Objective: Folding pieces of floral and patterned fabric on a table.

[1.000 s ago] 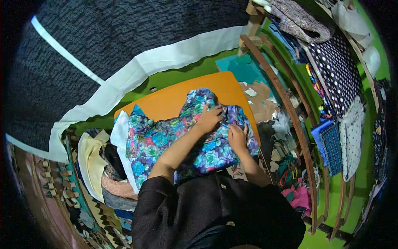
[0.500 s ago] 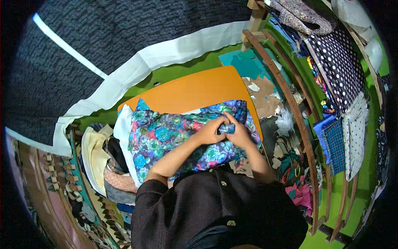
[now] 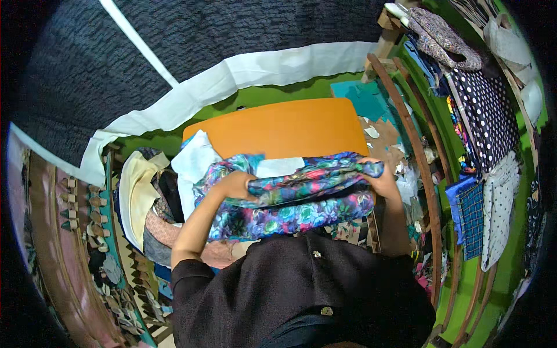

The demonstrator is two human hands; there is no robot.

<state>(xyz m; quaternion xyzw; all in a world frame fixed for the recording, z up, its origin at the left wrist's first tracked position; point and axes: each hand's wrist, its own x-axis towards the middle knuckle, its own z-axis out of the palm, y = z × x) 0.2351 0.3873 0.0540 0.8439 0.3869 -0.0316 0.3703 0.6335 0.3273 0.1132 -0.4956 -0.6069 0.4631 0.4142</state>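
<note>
Between my two hands a length of floral fabric (image 3: 307,183) in blue, purple and pink is stretched in loose folds. My left hand (image 3: 235,187) grips its left part, fingers curled round the cloth. At the right end, my right hand (image 3: 380,177) is closed on a bunched edge. More of the same print hangs below toward my body, with a dark gap under the raised fold. White cloth (image 3: 196,158) lies at the left of the print, and a white patch shows just behind it. Beneath is an orange tabletop (image 3: 278,127).
Folded cream cloth (image 3: 138,191) and other fabrics are piled at the left. Shoes (image 3: 96,214) line a rack farther left. A curved wooden rail (image 3: 415,151) runs along the right, beside hanging polka-dot cloth (image 3: 484,110). Scraps lie on the floor at the right.
My hands have moved apart, the left one leftward and the right one rightward. The fabric, earlier spread flat, is now lifted and gathered between them. More of the white cloth shows.
</note>
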